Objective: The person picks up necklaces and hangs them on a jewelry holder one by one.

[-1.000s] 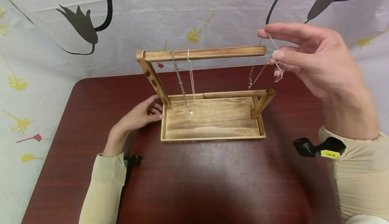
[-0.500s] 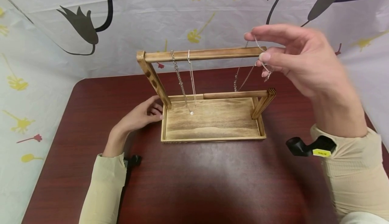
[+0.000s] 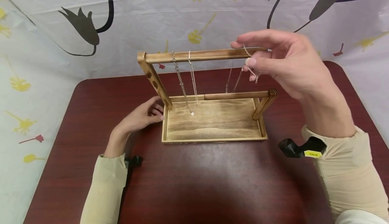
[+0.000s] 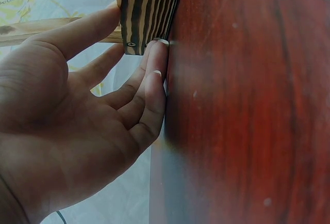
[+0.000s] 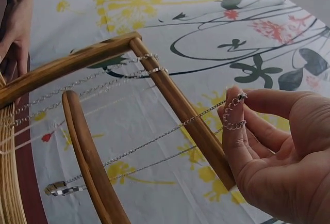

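A wooden jewelry stand (image 3: 212, 133) has a tray base, a high bar (image 3: 218, 54) and a lower bar (image 3: 237, 95). My right hand (image 3: 288, 65) pinches a silver chain necklace (image 5: 154, 140) at the high bar's free right end. The necklace's short end hangs over the fingers, and its long loop drops behind the bar, with shiny links at the bottom. My left hand (image 3: 138, 116) rests its fingertips against the tray's left end. On the bar's left part hang a chunky silver necklace (image 3: 179, 75) with a small round pendant and a thinner one (image 3: 193, 79).
The stand sits on a dark red wooden table (image 3: 206, 180). Behind it hangs a pale cloth (image 3: 127, 28) with flower prints. The lower bar is fixed to a slanted post (image 3: 263, 105) on the tray's right.
My right hand has moved left and slightly down with the necklace, from beyond the bar's free end to over it. My left hand and the hanging necklaces have stayed put.
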A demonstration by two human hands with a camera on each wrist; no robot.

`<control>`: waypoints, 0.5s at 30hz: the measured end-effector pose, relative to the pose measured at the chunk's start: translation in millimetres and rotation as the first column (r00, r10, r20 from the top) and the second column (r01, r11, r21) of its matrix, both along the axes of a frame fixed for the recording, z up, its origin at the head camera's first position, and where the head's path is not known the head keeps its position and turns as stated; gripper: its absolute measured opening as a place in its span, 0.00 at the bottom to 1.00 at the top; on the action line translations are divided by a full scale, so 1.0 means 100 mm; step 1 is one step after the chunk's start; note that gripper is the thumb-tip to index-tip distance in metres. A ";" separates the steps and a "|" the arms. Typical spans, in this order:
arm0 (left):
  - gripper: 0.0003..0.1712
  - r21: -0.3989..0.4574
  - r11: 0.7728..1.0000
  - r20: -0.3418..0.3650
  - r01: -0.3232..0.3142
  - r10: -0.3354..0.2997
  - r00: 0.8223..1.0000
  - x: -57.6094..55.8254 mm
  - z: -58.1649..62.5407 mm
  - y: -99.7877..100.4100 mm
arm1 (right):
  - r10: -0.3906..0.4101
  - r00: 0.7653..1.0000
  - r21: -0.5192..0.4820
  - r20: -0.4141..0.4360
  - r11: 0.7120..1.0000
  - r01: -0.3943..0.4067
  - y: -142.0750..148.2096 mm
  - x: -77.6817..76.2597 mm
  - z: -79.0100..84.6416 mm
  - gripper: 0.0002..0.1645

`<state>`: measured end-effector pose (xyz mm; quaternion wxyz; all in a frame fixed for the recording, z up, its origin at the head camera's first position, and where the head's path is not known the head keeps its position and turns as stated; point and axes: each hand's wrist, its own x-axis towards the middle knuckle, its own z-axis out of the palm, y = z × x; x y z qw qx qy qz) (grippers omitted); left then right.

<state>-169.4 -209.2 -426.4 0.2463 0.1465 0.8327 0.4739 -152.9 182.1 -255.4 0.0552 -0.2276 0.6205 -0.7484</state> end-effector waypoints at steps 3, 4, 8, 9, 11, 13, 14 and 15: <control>0.42 -0.005 1.000 0.000 0.003 -0.003 1.000 0.00 0.00 0.00 | 0.008 1.000 -0.010 0.008 1.000 -0.008 -0.04 0.00 0.00 0.22; 0.42 -0.006 1.000 0.000 0.004 -0.004 1.000 0.00 0.01 0.00 | 0.009 1.000 -0.013 0.012 1.000 -0.008 -0.06 -0.01 0.00 0.22; 0.42 -0.009 1.000 -0.005 0.008 -0.008 1.000 0.00 0.01 0.00 | 0.051 0.998 -0.063 0.046 0.997 -0.048 -0.10 -0.02 -0.02 0.23; 0.42 -0.009 1.000 -0.006 0.008 -0.008 1.000 0.00 0.02 0.01 | 0.060 0.997 -0.067 0.054 0.996 -0.056 -0.11 -0.02 -0.02 0.23; 0.42 -0.007 1.000 -0.007 0.006 -0.006 1.000 0.00 0.02 0.01 | 0.084 0.994 -0.079 0.063 0.994 -0.079 -0.13 -0.03 -0.03 0.23; 0.42 -0.003 1.000 -0.006 0.005 -0.005 1.000 0.00 0.02 0.01 | 0.088 0.994 -0.072 0.063 0.994 -0.083 -0.16 -0.04 -0.04 0.23; 0.42 -0.002 1.000 -0.004 0.004 -0.004 1.000 0.00 0.02 0.01 | 0.092 0.994 -0.072 0.063 0.994 -0.087 -0.17 -0.04 -0.04 0.23; 0.42 -0.002 1.000 -0.004 0.005 -0.005 1.000 0.00 0.02 0.01 | 0.094 0.994 -0.073 0.063 0.993 -0.090 -0.18 -0.04 -0.04 0.23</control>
